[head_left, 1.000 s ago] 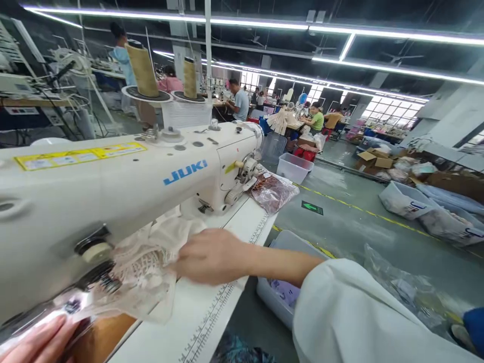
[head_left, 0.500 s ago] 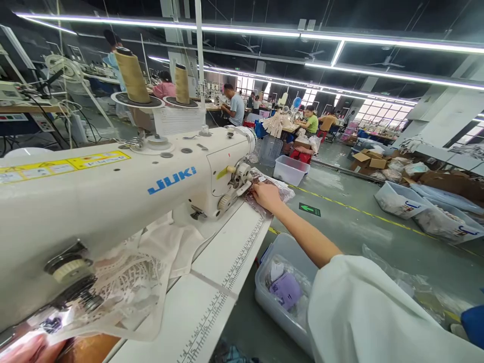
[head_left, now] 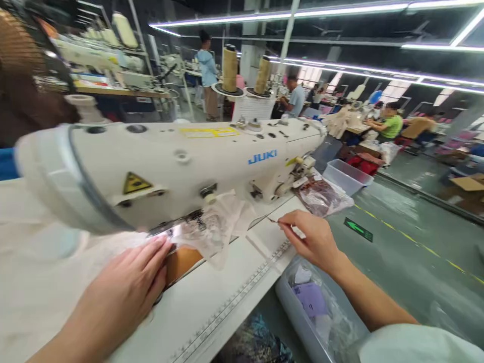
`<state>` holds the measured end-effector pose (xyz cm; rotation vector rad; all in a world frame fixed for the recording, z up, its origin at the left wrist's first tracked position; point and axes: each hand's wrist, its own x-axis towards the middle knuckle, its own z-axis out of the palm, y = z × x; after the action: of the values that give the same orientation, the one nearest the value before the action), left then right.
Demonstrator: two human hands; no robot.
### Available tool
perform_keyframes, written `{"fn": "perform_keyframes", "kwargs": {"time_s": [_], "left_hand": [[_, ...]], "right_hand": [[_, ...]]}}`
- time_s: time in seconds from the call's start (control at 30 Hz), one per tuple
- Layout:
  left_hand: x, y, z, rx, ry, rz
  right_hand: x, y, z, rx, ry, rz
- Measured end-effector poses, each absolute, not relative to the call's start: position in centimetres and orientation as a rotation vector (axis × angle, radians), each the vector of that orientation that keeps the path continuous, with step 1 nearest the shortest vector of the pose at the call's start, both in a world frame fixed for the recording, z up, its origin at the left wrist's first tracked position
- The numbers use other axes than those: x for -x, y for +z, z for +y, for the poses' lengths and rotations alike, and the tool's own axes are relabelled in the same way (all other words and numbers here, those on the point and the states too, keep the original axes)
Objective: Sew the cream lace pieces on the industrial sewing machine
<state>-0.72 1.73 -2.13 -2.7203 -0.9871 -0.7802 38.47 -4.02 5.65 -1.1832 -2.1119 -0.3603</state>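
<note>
My left hand (head_left: 128, 282) lies by the needle end of a white JUKI sewing machine (head_left: 174, 161), its fingertips together on the pale cloth under the head; what they press or grip is unclear. Sheer lace fabric (head_left: 212, 227) spreads behind the needle area, over the table (head_left: 215, 297). Over the table's right part, my right hand (head_left: 312, 237) pinches a small, thin dark item between thumb and fingers. Beyond that hand, a plastic bag with brown contents (head_left: 321, 194) rests at the far end of the machine.
A clear bin (head_left: 295, 302) with a purple item stands below the table's right edge. Another bin (head_left: 346, 176) sits on the floor beyond the bag. Two thread cones (head_left: 229, 70) rise behind the machine. Several people sit or stand at the back.
The view has swung left. My right hand has come back from the plastic bag toward me, with a small dark item in its fingers. My left hand now shows fully.
</note>
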Motion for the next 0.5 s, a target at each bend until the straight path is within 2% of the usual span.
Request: {"fn": "perform_keyframes", "kwargs": {"time_s": [0.17,0.3,0.4,0.5], "left_hand": [[1.0,-1.0,0.7,2.590,-0.601,-1.017],[1.0,-0.8,0.3,2.659,-0.601,-1.084],[1.1,-1.1,0.2,2.704,-0.569,-1.130],[1.1,-0.9,0.1,2.675,-0.539,-1.133]], "right_hand": [[-26.5,5.6,-2.2,0.505,-0.430,-2.305],[-21.0,4.2,2.2,0.174,-0.615,-2.316],[-19.9,2.8,4.3,0.112,-0.725,-2.340],[-20.6,1.5,5.1,0.228,-0.835,-2.369]]}}
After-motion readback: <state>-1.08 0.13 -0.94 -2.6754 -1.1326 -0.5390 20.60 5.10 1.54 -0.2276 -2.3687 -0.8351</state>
